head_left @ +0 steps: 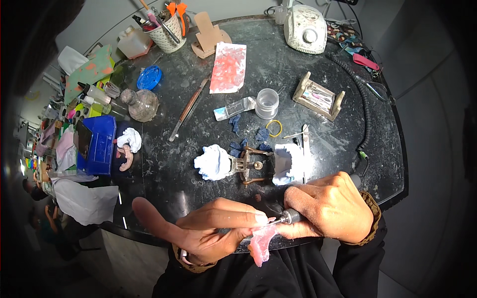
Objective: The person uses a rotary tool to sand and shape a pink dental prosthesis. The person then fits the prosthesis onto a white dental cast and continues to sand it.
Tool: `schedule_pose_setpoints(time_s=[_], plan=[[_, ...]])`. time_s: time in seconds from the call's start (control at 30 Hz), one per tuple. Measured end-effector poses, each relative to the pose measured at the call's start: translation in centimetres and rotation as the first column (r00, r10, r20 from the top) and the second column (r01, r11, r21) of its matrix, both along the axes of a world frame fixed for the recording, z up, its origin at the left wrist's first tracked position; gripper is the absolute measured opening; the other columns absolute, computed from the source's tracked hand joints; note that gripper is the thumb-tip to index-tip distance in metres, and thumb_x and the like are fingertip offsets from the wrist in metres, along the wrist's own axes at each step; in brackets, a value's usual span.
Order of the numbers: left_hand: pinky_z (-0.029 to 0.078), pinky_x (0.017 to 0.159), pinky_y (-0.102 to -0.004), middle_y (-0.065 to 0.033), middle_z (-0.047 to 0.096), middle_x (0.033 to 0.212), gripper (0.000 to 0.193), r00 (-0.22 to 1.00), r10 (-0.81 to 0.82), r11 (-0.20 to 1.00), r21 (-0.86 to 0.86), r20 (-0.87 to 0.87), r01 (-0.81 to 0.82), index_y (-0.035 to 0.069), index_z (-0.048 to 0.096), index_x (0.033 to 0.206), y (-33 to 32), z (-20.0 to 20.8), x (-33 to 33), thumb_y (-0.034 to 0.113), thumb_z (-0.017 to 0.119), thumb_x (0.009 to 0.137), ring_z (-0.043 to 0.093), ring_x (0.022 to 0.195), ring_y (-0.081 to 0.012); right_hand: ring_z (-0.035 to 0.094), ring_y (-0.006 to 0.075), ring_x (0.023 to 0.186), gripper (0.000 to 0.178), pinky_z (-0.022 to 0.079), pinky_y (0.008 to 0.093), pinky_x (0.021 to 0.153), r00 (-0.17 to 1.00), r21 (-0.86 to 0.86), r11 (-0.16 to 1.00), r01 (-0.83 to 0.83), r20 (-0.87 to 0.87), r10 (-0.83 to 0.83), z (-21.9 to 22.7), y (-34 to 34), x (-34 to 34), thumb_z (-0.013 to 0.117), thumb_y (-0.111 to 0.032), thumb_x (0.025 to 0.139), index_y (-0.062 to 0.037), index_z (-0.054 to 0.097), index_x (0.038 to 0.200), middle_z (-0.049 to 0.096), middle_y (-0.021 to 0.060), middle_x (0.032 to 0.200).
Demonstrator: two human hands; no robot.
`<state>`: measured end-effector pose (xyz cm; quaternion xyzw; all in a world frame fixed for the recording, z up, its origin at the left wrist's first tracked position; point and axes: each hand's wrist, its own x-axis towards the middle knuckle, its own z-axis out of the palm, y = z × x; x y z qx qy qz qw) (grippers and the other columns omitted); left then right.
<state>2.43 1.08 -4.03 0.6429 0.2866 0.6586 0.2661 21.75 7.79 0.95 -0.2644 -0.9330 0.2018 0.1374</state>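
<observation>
At the near edge of the table, my left hand (213, 231) pinches a pink acrylic denture base (261, 246) between thumb and fingers. My right hand (334, 208) is closed round a rotary handpiece (291, 216). Its thin metal bur reaches to the upper edge of the pink piece, close to my left fingertips; exact contact is hard to make out. Pale dust coats my right fingers. Just beyond my hands lies a brass-coloured articulator (254, 166), opened flat, with a white plaster cast (213, 163) on its left and another plaster cast (284, 164) on its right.
A clear jar (267, 103), a yellow ring (274, 128) and a wooden-handled knife (191, 107) lie farther back. The white motor box (305, 31) stands at the far right, near a coiled black cord (366, 114). Leftward are a glass burner (141, 105) and a blue box (102, 146).
</observation>
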Motion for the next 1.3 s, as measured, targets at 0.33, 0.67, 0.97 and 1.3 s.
schedule_pose_setpoints(time_s=[0.33, 0.67, 0.97, 1.3], plan=[[0.058, 0.050, -0.0350, -0.0224, 0.062, 0.089, 0.120, 0.996, 0.048, 0.999, 0.004, -0.074, -0.048, 0.026, -0.038, 0.133, 0.1, 0.2, -0.3, -0.015, 0.060, 0.078, 0.064, 0.064, -0.0238, 0.053, 0.0254, 0.045, 0.045, 0.039, 0.0336, 0.041, 1.000, 0.007, 1.000, 0.027, 0.016, -0.027, -0.2, 0.0, 0.1, 0.067, -0.050, 0.076, -0.0077, 0.052, 0.072, 0.050, 0.0052, 0.053], [0.058, 0.050, -0.0340, -0.0229, 0.062, 0.089, 0.117, 1.000, 0.011, 1.000, -0.004, -0.019, -0.011, 0.026, -0.037, 0.133, 0.1, 0.0, -0.2, -0.015, 0.059, 0.080, 0.064, 0.065, -0.0241, 0.053, 0.0245, 0.045, 0.043, 0.039, 0.0333, 0.041, 1.000, 0.004, 1.000, 0.004, 0.018, -0.004, 0.0, 0.0, 0.0, 0.068, -0.048, 0.076, -0.0076, 0.053, 0.073, 0.050, 0.0051, 0.053], [0.058, 0.057, -0.0342, -0.0230, 0.063, 0.086, 0.116, 0.996, 0.077, 0.997, 0.008, 0.042, -0.077, 0.025, -0.036, 0.135, 0.0, -0.3, 0.0, -0.008, 0.061, 0.081, 0.065, 0.066, -0.0253, 0.057, 0.0205, 0.046, 0.032, 0.041, 0.0295, 0.041, 0.983, -0.078, 0.997, -0.018, -0.185, 0.004, 0.6, 0.6, 0.3, 0.073, -0.034, 0.075, -0.0064, 0.056, 0.076, 0.055, 0.0029, 0.056], [0.058, 0.052, -0.0308, -0.0183, 0.056, 0.077, 0.119, 0.973, 0.090, 0.986, -0.154, 0.211, -0.058, 0.021, -0.025, 0.141, -0.4, 0.5, 0.7, 0.002, 0.072, 0.076, 0.060, 0.055, -0.0195, 0.063, 0.0202, 0.057, 0.047, 0.050, 0.0291, 0.051, 0.894, -0.148, 0.981, -0.124, -0.446, 0.045, 0.1, 0.2, 0.1, 0.067, -0.009, 0.058, -0.0083, 0.064, 0.104, 0.063, 0.0018, 0.068]])
